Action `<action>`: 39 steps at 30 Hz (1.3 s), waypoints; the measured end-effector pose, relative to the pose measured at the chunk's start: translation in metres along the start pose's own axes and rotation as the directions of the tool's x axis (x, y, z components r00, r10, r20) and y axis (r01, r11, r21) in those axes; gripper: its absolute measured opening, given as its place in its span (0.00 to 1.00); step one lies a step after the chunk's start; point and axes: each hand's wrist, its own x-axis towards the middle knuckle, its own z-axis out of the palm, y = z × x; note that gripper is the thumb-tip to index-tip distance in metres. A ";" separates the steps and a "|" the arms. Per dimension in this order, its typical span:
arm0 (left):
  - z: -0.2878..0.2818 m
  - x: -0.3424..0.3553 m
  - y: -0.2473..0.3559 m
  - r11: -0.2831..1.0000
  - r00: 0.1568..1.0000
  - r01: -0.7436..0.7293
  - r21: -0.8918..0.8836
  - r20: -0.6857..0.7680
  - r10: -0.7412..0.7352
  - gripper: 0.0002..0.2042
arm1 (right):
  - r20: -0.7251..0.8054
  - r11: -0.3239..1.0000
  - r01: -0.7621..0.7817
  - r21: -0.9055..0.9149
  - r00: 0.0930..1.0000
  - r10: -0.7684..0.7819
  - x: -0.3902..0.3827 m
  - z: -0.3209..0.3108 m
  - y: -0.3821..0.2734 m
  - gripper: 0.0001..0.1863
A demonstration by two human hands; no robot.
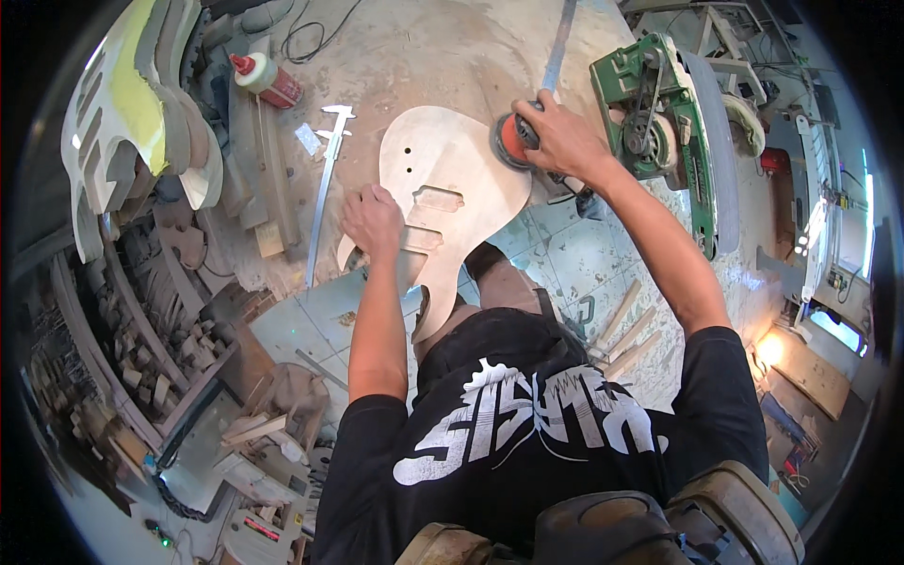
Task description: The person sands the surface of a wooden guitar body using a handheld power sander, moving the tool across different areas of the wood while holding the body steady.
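The right hand was wrapped tight around a small round sanding tool with an orange pad, just above the middle of the frame. The pad touched the upper right edge of a pale, flat wooden guitar body with two cut-out slots and two little holes. This wooden shape lay on a dusty workbench in the upper middle, and its lower end hung over the bench edge toward the person's legs.

The left hand was curled into a loose fist and pressed down on the left side of the wooden shape, near its lower slot.

Just left of the wooden shape lay a long silver metal measuring caliper. Further up and left stood a white glue bottle with a red cap. A yellow and white guitar-shaped piece leaned at the far upper left.

To the right of the sanding hand stood a green machine with a grey belt. A few thin wooden sticks lay on the floor at the middle right. Small wood scraps filled a shelf at the lower left.
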 end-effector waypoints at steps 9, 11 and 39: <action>-0.003 0.001 0.003 1.000 1.000 -0.003 -0.020 -0.012 0.002 0.17 | -0.058 1.000 0.019 -0.024 0.998 -0.020 0.027 0.003 0.014 0.37; -0.003 0.001 0.002 1.000 1.000 0.011 -0.009 0.017 -0.011 0.18 | -0.033 0.999 0.042 -0.011 0.999 -0.042 0.025 0.002 0.004 0.37; -0.008 0.000 0.007 0.998 0.999 0.015 -0.054 0.029 -0.014 0.21 | -0.102 1.000 -0.001 -0.020 0.995 -0.001 0.009 0.012 0.021 0.36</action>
